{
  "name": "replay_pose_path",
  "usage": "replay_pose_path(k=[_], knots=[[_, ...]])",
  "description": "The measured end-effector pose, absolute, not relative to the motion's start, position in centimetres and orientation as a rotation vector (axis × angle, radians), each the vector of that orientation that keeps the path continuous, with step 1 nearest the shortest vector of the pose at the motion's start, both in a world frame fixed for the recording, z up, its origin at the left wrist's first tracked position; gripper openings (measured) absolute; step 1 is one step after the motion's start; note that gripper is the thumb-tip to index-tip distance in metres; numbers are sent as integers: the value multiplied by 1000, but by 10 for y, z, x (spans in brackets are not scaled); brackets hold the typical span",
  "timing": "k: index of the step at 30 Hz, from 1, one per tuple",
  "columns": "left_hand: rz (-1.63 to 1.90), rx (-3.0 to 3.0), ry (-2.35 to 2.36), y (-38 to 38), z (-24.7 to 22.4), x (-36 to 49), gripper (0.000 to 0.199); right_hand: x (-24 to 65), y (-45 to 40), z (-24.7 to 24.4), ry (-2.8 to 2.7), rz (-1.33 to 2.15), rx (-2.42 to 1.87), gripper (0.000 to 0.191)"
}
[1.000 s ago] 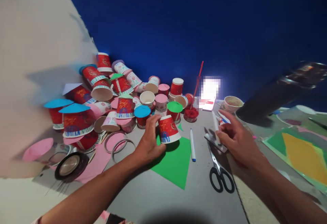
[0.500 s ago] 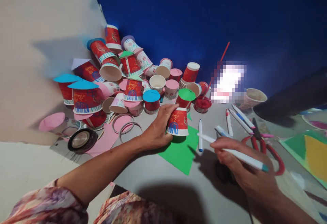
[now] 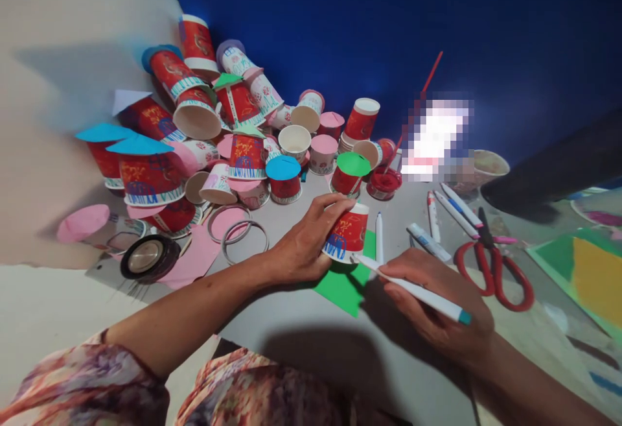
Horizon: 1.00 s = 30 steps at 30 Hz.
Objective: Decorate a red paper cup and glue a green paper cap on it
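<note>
A red paper cup point(image 3: 350, 228) with blue drawing on its side and a white lower band is held upside down, slightly tilted, by my left hand point(image 3: 304, 244). My right hand point(image 3: 437, 303) grips a white marker point(image 3: 422, 293) with a teal end. The marker's tip touches or nearly touches the cup's white band. Beneath the cup lies green paper point(image 3: 343, 286), partly covered. A white marker with a blue end point(image 3: 380, 238) rests on the table just right of the cup.
Decorated cups point(image 3: 243, 157) are heaped at the back left. Black tape point(image 3: 148, 257), pink paper point(image 3: 194, 260) and rings point(image 3: 245, 242) lie at left. Red-handled scissors point(image 3: 495, 264), several markers point(image 3: 457, 215) and a jar of red paint point(image 3: 385, 183) are at right.
My right hand has moved left and brought the marker tip to the cup's lower band. The cup in my left hand has shifted slightly right and is tilted more. The whole view has shifted a little.
</note>
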<state>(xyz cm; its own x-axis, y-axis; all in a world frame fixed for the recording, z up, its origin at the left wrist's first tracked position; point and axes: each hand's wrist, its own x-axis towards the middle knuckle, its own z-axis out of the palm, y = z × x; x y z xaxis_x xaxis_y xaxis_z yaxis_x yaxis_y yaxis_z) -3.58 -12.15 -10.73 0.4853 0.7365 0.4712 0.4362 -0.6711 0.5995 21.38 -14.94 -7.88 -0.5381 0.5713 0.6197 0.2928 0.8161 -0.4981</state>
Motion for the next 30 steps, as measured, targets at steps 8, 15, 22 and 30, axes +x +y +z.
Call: replay_pose_path(k=[8, 15, 22, 30], knots=[[1025, 2318, 988, -122, -109, -35, 100, 212, -147, -82, -2191, 415, -604, 25], [1043, 2320, 987, -122, -109, -35, 96, 213, -146, -82, -2211, 339, -590, 19], [1041, 2320, 981, -121, -110, -35, 97, 213, -145, -80, -2227, 360, -577, 15], [1022, 2315, 979, -121, -109, -34, 98, 211, -146, -81, -2194, 390, -560, 17]])
